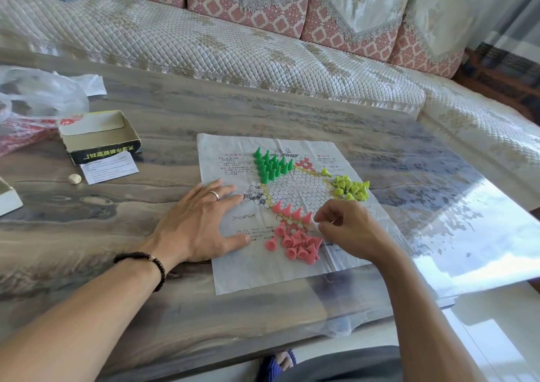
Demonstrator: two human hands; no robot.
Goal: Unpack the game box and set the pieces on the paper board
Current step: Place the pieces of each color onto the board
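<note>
Head view: left hand (201, 221) lies flat, fingers spread, on the paper board (292, 270). Right hand (347, 229) has curled fingertips (317, 216) touching the standing pink pieces (292, 210); any pinch is indiscernible.

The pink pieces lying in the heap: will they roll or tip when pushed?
The heaped pink pieces are cones, so they would probably roll in a curve. They look hollow, likely very light. The four upright pink pieces seem narrow-topped; a nudge might tip them.

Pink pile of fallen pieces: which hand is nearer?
Right hand, fingers curled just right of the pink pile. Left hand lies flat on the paper board's left edge, farther off.
</note>
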